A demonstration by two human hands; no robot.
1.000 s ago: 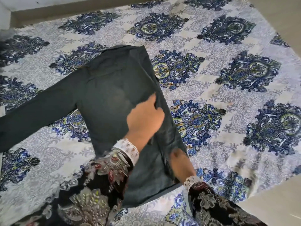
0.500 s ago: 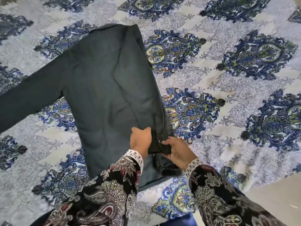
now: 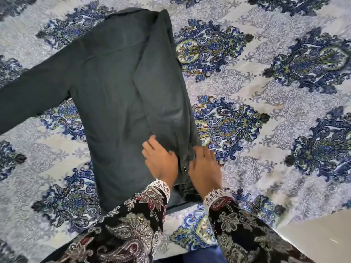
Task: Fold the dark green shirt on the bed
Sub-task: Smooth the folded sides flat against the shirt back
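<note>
The dark green shirt lies flat on the patterned bed sheet. One sleeve stretches out to the left. The right side is folded inward, and its sleeve runs down the body to a cuff with a metal snap. My left hand rests palm down on the shirt just left of that cuff. My right hand lies flat on the cuff's right edge. Neither hand visibly pinches the cloth. The shirt's lower hem is partly hidden by my sleeves.
The bed's near right corner ends at pale floor. My floral sleeves cover the near edge of the bed. Blue cloth shows at the bottom between my arms.
The folded sleeve has been laid down along the shirt body. Both hands went from pinching the cuff to lying flat on it. The camera has moved closer over the shirt.
</note>
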